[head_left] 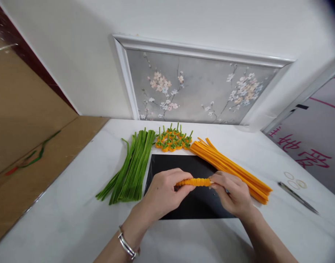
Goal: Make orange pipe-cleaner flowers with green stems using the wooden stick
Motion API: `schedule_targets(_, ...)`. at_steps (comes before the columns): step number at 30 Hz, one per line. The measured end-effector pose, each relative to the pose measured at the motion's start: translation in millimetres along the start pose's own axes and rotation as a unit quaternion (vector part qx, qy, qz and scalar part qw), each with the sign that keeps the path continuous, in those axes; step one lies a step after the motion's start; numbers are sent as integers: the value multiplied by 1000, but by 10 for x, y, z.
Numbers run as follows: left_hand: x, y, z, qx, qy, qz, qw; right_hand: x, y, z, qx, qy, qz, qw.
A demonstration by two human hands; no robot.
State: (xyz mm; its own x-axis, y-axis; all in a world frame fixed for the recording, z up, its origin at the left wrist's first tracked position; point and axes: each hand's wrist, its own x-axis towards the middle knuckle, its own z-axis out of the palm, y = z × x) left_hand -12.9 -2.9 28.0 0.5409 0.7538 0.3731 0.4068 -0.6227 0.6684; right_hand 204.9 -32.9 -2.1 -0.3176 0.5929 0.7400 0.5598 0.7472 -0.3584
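An orange fuzzy coil (197,182), wound in tight turns, is held level over a black mat (189,164). My left hand (169,188) pinches its left end between thumb and fingers. At its right end are the closed fingers of my right hand (231,190), where a small pale tip shows. Green fuzzy stems (136,168) lie bundled left of the mat. On the right, a bundle of orange fuzzy stems (233,166) slants past my right hand. Several small orange pieces with green tops (173,140) stand grouped behind the mat.
Tweezers (298,198) and several thin rings (293,180) lie on the white table (71,208) at the right. A framed flower panel (195,87) is on the wall behind. Brown cardboard (47,146) borders the left side, and a board with pink writing (315,138) stands at the right.
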Motion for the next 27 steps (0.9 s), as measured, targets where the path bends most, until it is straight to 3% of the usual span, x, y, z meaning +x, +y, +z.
schedule_targets(12,14,-46,49,3,92,108,990,16,-11,13,-14,44,-17,999)
schedule_targets(18,4,-63,21,77,88,113,987,11,30,-14,-22,58,-26,998)
schedule_targets(22,-6,-41,29,186,113,145,965,69,-44,-81,34,-2,57,998)
schedule_targets(27,3,42,40,272,117,171,940,205,-260,-23,101,-52,177,978)
